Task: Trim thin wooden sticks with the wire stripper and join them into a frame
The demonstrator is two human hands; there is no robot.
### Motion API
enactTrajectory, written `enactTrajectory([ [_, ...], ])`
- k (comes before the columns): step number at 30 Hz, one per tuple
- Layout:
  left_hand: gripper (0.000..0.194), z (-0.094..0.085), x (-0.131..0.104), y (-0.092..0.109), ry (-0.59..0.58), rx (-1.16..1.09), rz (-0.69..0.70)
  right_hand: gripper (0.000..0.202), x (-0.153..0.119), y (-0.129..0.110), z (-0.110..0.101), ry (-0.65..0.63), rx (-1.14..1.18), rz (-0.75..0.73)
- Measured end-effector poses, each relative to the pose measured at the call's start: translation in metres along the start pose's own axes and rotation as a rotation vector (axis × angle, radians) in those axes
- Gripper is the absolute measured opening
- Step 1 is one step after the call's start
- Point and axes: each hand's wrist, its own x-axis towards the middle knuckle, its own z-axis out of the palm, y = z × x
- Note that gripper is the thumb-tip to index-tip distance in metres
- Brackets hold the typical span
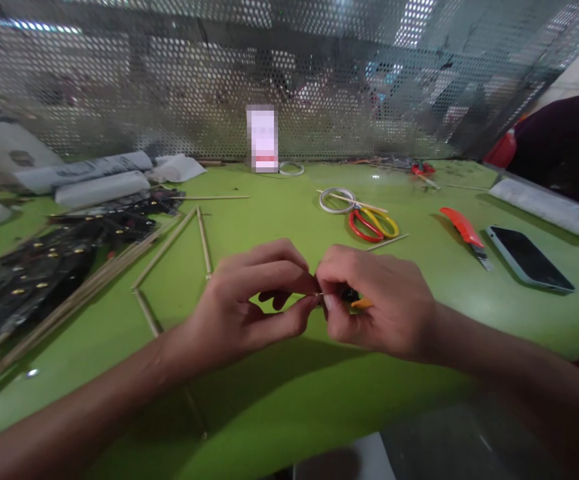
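Observation:
Close together above the green table point(279, 220), my left hand point(254, 293) and my right hand point(387, 297) meet fingertip to fingertip. Each is closed in a pinch. A tiny pale piece point(320, 294) shows between the fingertips; its kind is too small to tell. Behind the right fingers, a dark shiny bit point(350, 295) and an orange bit point(362, 303) peek out, mostly hidden. To the left, thin wooden sticks point(166, 248) lie joined end to end in an angled outline, passing under my left forearm.
Scissors point(353, 224), a tape roll point(322, 201), an orange utility knife point(462, 228) and a phone point(529, 259) lie ahead and right. Bundled sticks point(89, 288), black gold-patterned material point(59, 260) and white rolls point(102, 189) occupy the left. A person point(559, 150) is at far right.

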Motion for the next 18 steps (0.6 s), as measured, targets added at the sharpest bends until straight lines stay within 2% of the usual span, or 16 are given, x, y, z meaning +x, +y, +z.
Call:
enactTrajectory([
  [5,0.012,0.0,-0.001,0.001,-0.034,0.019,-0.016,0.009,0.0,0.001,-0.001,-0.015,-0.079,-0.113],
  [10,0.009,0.0,-0.001,0.001,-0.036,0.027,-0.04,0.009,0.0,0.002,0.0,-0.018,-0.076,-0.121],
  [13,0.009,0.001,0.0,0.001,-0.012,0.035,-0.041,0.012,0.0,0.0,0.004,0.02,-0.057,-0.075],
  [16,0.008,0.002,-0.001,0.0,0.02,0.057,-0.042,0.014,0.001,-0.003,0.008,0.114,-0.003,0.029],
  [18,0.009,0.004,-0.002,-0.001,0.043,0.076,-0.04,0.014,0.002,-0.006,0.009,0.133,0.076,0.11],
])
